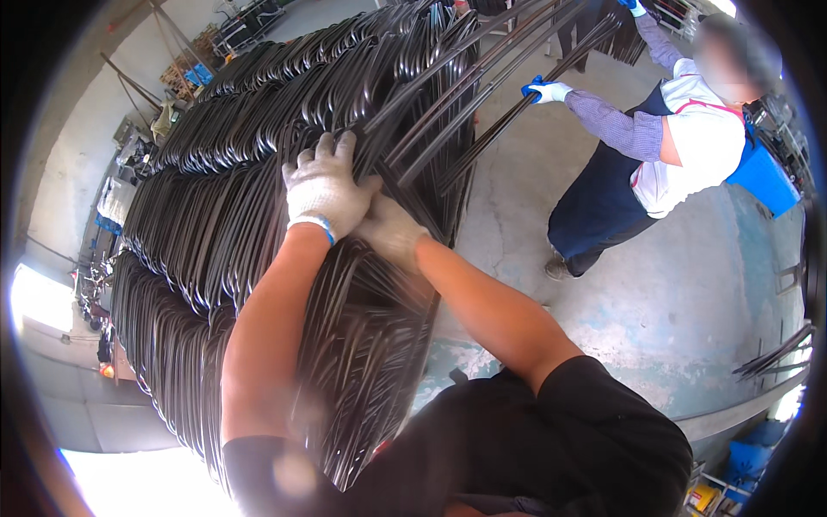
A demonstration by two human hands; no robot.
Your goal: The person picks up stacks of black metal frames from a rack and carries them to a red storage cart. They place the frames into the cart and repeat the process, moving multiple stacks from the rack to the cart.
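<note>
Both my hands wear off-white knit gloves and rest on a large stack of dark, bent metal rods (215, 220). My left hand (323, 185) lies flat on top of the rods, its fingers stretched out and slightly apart. Close beside it, partly under its palm edge, is my right hand (392, 233); its fingers are hidden between the left hand and the rods. From the stack near my hands, several long dark rods (487, 90) reach up and right. A co-worker's gloved hand (547, 90) grips a bunch of them.
The co-worker (637, 164), in a dark apron and white top, stands to the right on the grey floor (517, 250). A blue bin (767, 177) is behind them. More dark rods (775, 353) stick out at the far right. A pale wall (69, 172) runs along the left.
</note>
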